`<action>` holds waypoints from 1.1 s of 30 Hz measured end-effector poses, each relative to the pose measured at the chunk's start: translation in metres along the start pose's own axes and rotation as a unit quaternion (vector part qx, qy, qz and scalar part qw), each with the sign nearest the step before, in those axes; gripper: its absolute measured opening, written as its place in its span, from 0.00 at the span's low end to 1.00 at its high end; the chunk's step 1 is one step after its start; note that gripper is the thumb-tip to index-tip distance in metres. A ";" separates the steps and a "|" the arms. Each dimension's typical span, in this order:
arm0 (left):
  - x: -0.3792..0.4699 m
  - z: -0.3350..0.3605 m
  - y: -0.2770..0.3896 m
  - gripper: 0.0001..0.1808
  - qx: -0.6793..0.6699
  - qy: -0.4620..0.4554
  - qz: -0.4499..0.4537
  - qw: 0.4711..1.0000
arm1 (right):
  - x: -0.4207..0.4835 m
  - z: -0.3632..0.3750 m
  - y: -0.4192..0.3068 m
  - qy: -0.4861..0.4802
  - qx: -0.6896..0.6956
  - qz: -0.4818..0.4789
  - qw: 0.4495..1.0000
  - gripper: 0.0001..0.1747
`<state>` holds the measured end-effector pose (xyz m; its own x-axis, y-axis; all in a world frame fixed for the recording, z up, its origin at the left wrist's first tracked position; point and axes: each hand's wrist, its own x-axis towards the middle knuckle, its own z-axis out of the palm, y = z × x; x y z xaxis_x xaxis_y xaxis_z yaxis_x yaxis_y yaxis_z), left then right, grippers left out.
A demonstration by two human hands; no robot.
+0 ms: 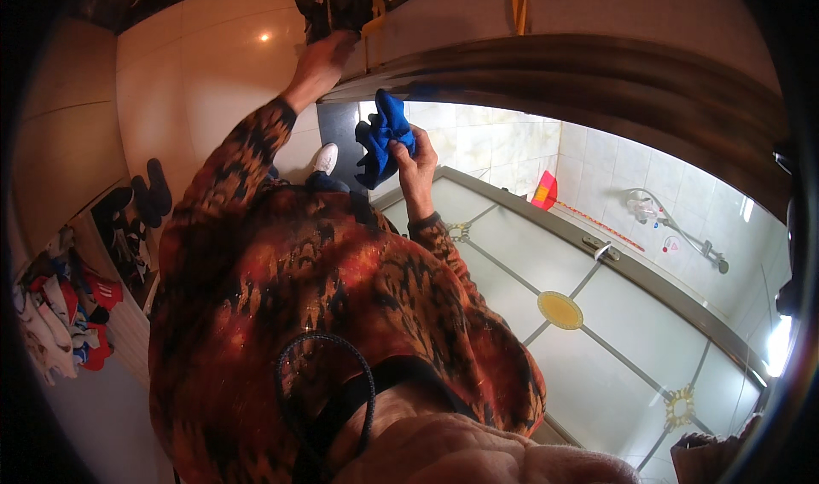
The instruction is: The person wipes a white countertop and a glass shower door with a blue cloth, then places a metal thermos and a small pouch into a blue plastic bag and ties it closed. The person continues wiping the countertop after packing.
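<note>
My right hand pinches a crumpled blue cloth between thumb and fingers, in front of the doorway. Stretched out at the upper left, my left hand is at the lower edge of a dark, ragged-edged thing by the door frame. Its fingers are partly hidden, and whether they grip is not clear. Yellow ribbons hang beside the dark thing, and another yellow strip hangs farther right.
A frosted glass door with gold ornaments stands at the right. Beyond it are a tiled wall, a shower hose and a red-and-yellow object. A dark threshold lies by a white shoe. Dark footwear and piled clothing are at the left.
</note>
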<state>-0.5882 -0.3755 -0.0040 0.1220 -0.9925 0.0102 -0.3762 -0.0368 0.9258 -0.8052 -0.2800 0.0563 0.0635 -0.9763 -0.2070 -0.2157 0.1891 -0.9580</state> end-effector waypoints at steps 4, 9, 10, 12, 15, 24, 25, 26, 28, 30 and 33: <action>0.041 0.013 0.008 0.15 0.112 0.005 0.027 0.993 | -0.017 0.000 0.015 -0.005 0.038 0.042 0.998 0.16; 0.051 0.017 0.013 0.15 0.128 -0.033 0.001 0.991 | -0.036 0.005 0.024 -0.016 0.033 0.081 0.996 0.16; 0.049 0.017 0.012 0.15 0.131 -0.034 0.008 0.991 | -0.038 0.005 0.024 -0.019 0.037 0.098 0.994 0.16; 0.047 0.018 0.009 0.13 0.116 -0.054 0.052 0.990 | -0.038 0.004 0.022 -0.019 0.052 0.128 0.990 0.16; 0.050 0.019 0.004 0.12 0.106 -0.052 0.097 0.988 | -0.035 0.003 0.022 -0.017 0.066 0.148 0.987 0.17; 0.052 0.033 0.026 0.10 0.219 -0.052 0.151 0.963 | -0.032 0.008 0.033 -0.034 0.070 0.152 0.985 0.17; 0.044 0.036 0.033 0.10 0.241 -0.057 0.144 0.958 | -0.032 0.009 0.034 -0.043 0.068 0.150 0.985 0.17; 0.039 0.040 0.041 0.10 0.237 -0.065 0.112 0.963 | -0.030 0.011 0.036 -0.053 0.065 0.139 0.987 0.17; 0.029 0.043 0.053 0.10 0.224 -0.069 0.078 0.969 | -0.026 0.016 0.038 -0.077 0.059 0.129 0.987 0.17; 0.020 0.040 0.058 0.13 0.223 -0.069 0.095 0.968 | -0.022 0.020 0.038 -0.096 0.051 0.118 0.987 0.17; 0.005 0.032 0.057 0.14 0.185 -0.095 0.193 0.959 | -0.017 0.026 0.035 -0.105 0.040 0.108 0.988 0.17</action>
<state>-0.6383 -0.3859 0.0368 -0.2481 -0.9423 0.2248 -0.6640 0.3343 0.6688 -0.7887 -0.2540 0.0216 0.2266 -0.8704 -0.4371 -0.1701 0.4065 -0.8977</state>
